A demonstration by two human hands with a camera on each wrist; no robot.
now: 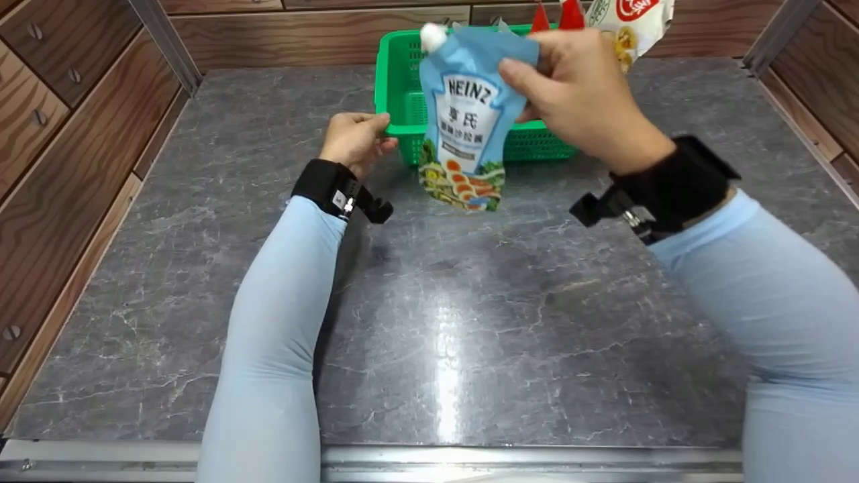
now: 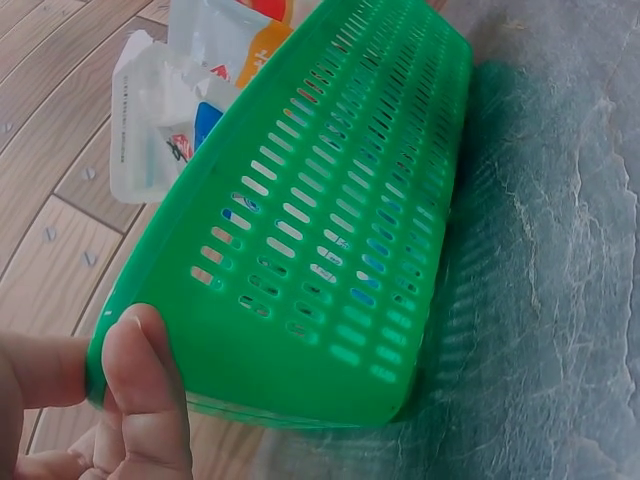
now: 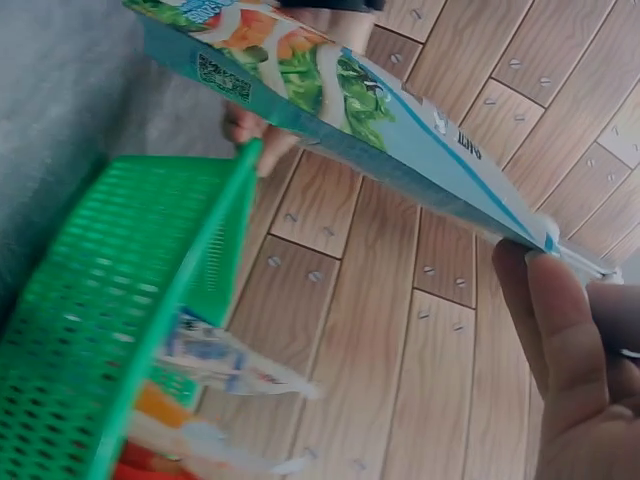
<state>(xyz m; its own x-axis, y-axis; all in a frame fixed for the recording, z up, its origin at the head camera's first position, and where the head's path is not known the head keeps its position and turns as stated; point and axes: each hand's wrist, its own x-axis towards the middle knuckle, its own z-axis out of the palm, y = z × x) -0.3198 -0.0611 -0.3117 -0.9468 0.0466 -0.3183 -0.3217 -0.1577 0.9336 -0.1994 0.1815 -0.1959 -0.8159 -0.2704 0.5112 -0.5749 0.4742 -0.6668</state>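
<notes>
A light blue Heinz pouch (image 1: pixel 463 121) with a white cap hangs from my right hand (image 1: pixel 584 94), which pinches its upper corner between thumb and fingers. The pouch is held up in front of the green basket (image 1: pixel 537 144) and covers part of it in the head view. My left hand (image 1: pixel 356 137) grips the basket's near left corner, thumb over the rim, as the left wrist view shows with the thumb (image 2: pixel 145 390) on the outer wall. Several packets stand inside the basket, among them a white packet with a red logo (image 1: pixel 634 27) and red tips (image 1: pixel 570 13).
The basket stands at the back of a grey marble-patterned tabletop (image 1: pixel 470 322). Wood-plank panels (image 1: pixel 322 33) close in the back and both sides, with metal posts (image 1: pixel 164 43) at the corners. A metal rail (image 1: pixel 503 456) runs along the front edge.
</notes>
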